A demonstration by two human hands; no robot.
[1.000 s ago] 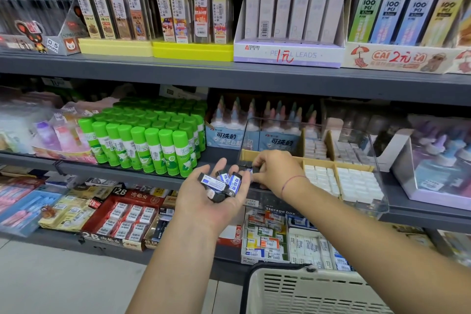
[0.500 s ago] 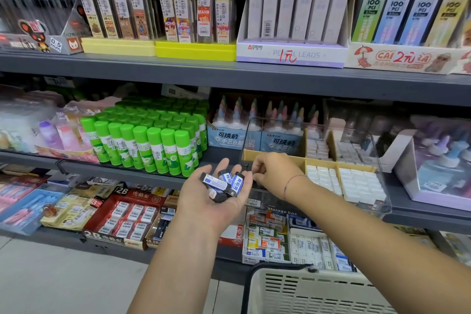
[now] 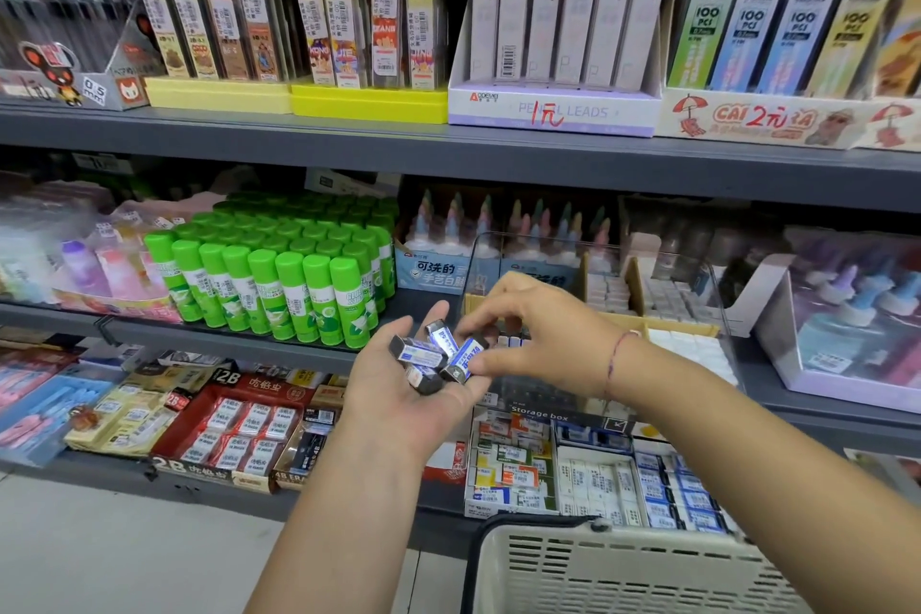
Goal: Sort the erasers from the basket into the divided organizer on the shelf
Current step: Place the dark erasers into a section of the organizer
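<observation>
The left hand (image 3: 398,394) lies palm up at the centre, relaxed and uncurled, carrying a small heap of black erasers (image 3: 421,357) with blue-and-white labels. The right hand (image 3: 543,339) reaches in from 3 o'clock, its fingers (image 3: 481,328) curled down, thumb and forefinger pinching one eraser (image 3: 467,357) at the heap's right edge. Just behind the right hand, towards 2 o'clock, the clear divided organizer (image 3: 717,294) stands on the middle shelf (image 3: 817,424) with white erasers in its compartments. Green glue sticks (image 3: 299,294) stand at 10 o'clock. The basket (image 3: 623,563) sits at 5 o'clock.
</observation>
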